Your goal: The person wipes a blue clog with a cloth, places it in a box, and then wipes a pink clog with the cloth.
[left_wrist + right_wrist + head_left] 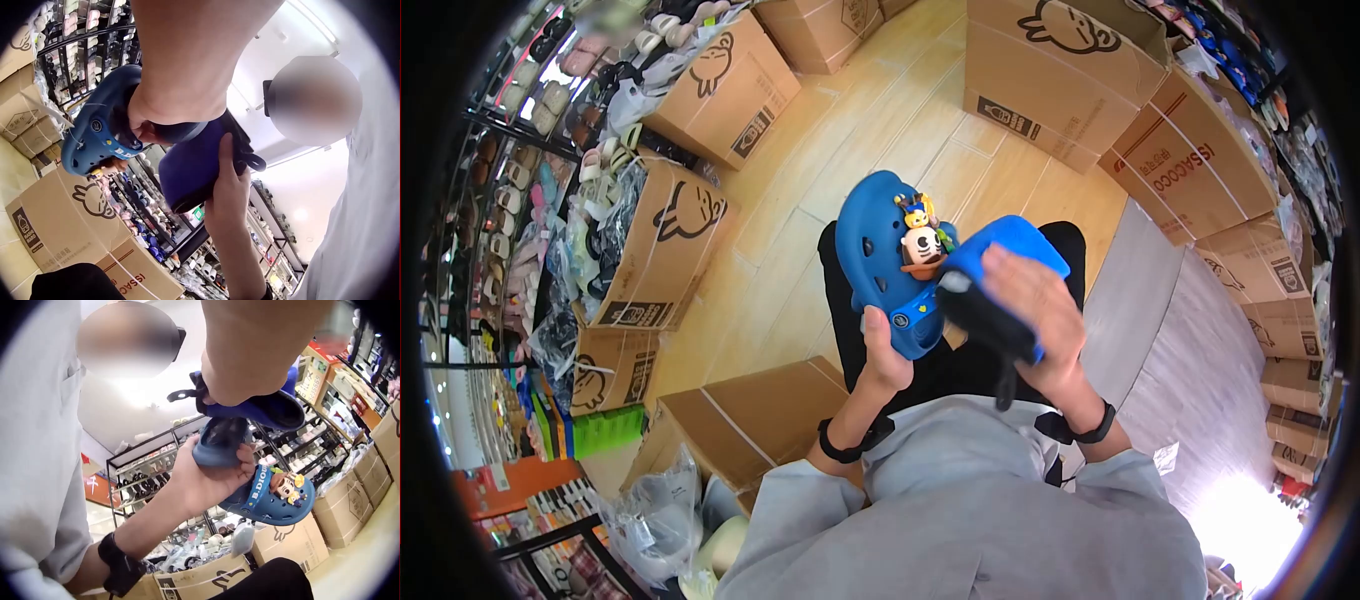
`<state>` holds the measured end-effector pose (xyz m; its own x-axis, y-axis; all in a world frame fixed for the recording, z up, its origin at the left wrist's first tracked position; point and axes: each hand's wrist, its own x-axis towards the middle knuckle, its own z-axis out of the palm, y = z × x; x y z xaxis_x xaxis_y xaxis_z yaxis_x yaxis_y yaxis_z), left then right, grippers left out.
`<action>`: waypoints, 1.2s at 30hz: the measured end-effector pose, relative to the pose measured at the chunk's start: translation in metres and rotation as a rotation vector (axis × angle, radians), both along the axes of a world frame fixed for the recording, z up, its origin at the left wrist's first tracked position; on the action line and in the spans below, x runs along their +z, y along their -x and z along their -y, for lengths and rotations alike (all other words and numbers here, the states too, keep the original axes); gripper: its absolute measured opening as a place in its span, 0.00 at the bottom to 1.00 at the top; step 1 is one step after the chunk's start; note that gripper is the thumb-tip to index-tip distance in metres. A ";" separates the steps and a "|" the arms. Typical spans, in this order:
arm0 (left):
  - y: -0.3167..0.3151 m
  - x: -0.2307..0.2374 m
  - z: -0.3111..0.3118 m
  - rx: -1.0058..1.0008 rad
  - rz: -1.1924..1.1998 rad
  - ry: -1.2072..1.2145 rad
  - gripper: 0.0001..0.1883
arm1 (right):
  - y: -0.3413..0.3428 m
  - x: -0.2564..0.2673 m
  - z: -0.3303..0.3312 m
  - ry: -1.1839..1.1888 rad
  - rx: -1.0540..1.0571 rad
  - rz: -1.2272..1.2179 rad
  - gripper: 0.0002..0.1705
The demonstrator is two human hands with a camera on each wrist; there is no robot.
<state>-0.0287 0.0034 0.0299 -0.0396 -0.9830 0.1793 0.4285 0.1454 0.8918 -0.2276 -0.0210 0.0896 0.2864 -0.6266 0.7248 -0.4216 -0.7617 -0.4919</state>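
Observation:
A dark blue clog (pixel 870 250) with cartoon charms on its upper is held at the heel by the left hand (pixel 885 355), thumb along its side. In the right wrist view the left hand's fingers (pixel 245 459) curl round the heel of the clog (pixel 275 503). The right hand (pixel 1040 315) grips a brighter blue and black item (pixel 1015 240) with a black loop, close beside the clog's heel. The left wrist view shows this item (pixel 194 165) with the right hand (pixel 228 194) on it. Whether item and clog touch, I cannot tell.
Cardboard boxes (pixel 730 90) stand on the floor at the left and far side, with more boxes (pixel 1190 160) along the right. One box (pixel 750 410) sits close at the lower left by a clear plastic bag (pixel 655 520). Shelves of shoes (pixel 520 190) line the left.

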 end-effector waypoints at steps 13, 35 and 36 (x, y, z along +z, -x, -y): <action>0.006 -0.004 -0.002 -0.008 -0.043 -0.041 0.40 | 0.005 -0.013 -0.013 -0.708 -0.095 0.379 0.12; 0.011 0.000 0.004 -0.143 0.011 -0.119 0.42 | 0.005 -0.019 -0.009 -0.207 -0.156 0.054 0.29; 0.012 0.003 0.004 -0.149 0.000 -0.117 0.41 | 0.004 -0.021 -0.008 -0.138 -0.177 0.013 0.31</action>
